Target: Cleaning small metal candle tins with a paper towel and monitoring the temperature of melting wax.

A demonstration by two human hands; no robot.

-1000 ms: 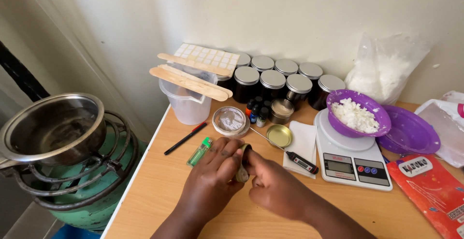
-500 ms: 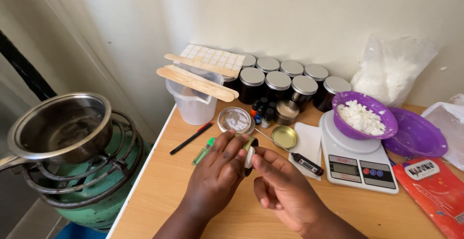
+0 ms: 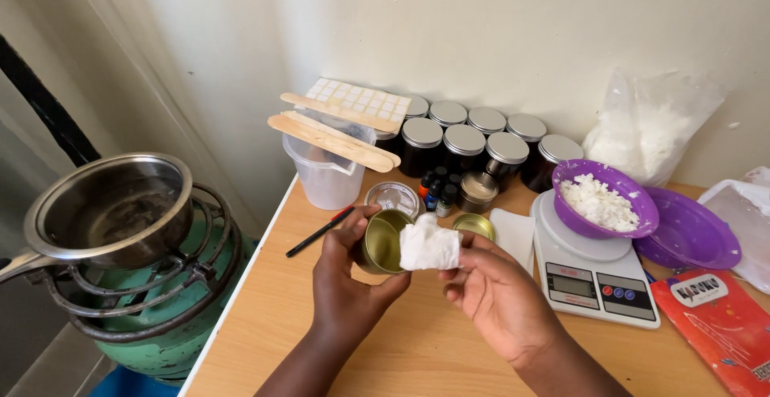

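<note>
wooden table [image 3: 417,349] against pale wall; left hand [image 3: 345,285] clasps gold tin [image 3: 383,242] left of digital scale [image 3: 592,273]; right hand [image 3: 501,297] pinches white tissue [image 3: 429,246] at tin's mouth; steel pot [image 3: 104,208] far left of scale.

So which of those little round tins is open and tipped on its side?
The gold metal tin in the left hand; its mouth faces sideways. The dark lidded jars behind stand upright, closed.
</note>
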